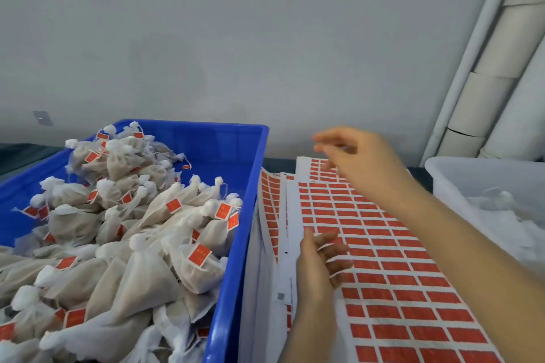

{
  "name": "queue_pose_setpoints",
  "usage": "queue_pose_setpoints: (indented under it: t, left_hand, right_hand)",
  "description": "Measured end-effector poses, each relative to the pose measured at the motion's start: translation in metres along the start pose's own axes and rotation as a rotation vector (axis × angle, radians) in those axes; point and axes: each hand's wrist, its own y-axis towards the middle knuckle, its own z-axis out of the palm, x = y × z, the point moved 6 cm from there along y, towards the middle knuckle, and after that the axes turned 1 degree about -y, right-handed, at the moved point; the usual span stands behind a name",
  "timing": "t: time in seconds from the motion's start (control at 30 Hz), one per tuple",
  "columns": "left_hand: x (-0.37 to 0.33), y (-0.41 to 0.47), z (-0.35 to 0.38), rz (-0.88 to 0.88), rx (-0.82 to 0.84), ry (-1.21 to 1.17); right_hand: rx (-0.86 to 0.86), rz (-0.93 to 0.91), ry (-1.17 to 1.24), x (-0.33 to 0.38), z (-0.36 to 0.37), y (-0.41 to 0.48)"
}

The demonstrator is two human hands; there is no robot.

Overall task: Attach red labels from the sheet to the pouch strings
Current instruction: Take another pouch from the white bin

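My left hand [320, 262] rests, fingers loosely curled and holding nothing, on the left edge of the white sheet of red rectangular labels [398, 289]; my right hand [351, 153], blurred, hovers over its far end, grip indiscernible. Left: blue plastic crate [236, 244] of labelled white fabric pouches [132, 259]

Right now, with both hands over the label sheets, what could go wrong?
1. The label sheets lie in a loose, fanned stack, some curling up against the blue crate. Peeling could drag the top sheet, as only the left hand rests on it.
2. The right hand is blurred. Whether it holds a label is unclear, so one could drop or fold on itself.
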Motion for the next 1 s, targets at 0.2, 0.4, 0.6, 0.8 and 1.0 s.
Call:
queue_pose_setpoints:
  t: [0.2,0.4,0.6,0.8,1.0]
  left_hand:
    - [-0.006,-0.008,-0.025,0.128,-0.026,0.083]
    - [0.001,-0.014,-0.018,0.158,-0.017,0.232]
    - [0.003,-0.009,-0.020,0.153,-0.048,0.295]
    - [0.002,-0.011,-0.020,0.159,-0.069,0.281]
    - [0.001,-0.011,-0.021,0.169,-0.075,0.281]
  right_hand:
    - [-0.133,0.312,-0.338,-0.105,-0.095,-0.075]
    - [0.268,0.740,-0.738,-0.206,-0.144,-0.117]
    - [0.258,0.749,-0.640,-0.215,-0.137,-0.123]
    - [-0.003,0.824,-0.412,-0.219,-0.149,-0.125]
    - [0.035,0.841,-0.589,-0.219,-0.153,-0.126]
